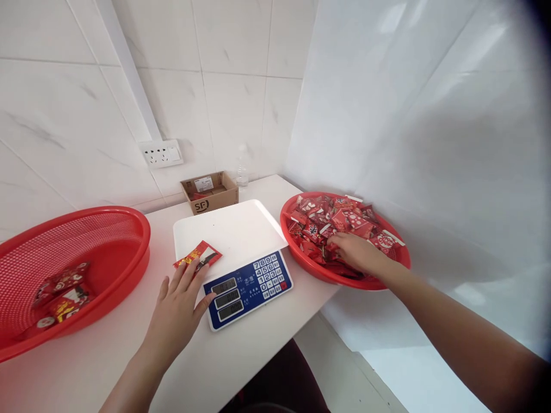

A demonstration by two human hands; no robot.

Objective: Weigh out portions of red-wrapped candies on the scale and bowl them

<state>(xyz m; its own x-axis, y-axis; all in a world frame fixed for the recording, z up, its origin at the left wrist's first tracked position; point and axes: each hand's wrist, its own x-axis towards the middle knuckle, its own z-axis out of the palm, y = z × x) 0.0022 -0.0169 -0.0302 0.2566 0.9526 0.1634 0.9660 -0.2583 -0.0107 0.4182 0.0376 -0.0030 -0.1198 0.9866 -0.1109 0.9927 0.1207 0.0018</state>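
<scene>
My left hand (177,307) lies palm down at the near left of the scale, fingers stretched out. Its fingertips rest on a red snack packet (206,253), which sits at the front left of the white weighing pan (232,223). The thumb reaches the blue display panel (248,289), whose lit digits are hard to read. On the right, my right hand (357,252) dips into a round red basket (297,258) filled with small red packets (350,221). Its fingers are bent together among them; what they grip is partly hidden.
Another red basket (129,221) with a few packets (69,295) stands at the left. Behind the scale are an open cardboard box (215,199) and a clear bottle (242,169). A wall socket (161,154) sits above. White sheeting (365,126) borders the table's right side.
</scene>
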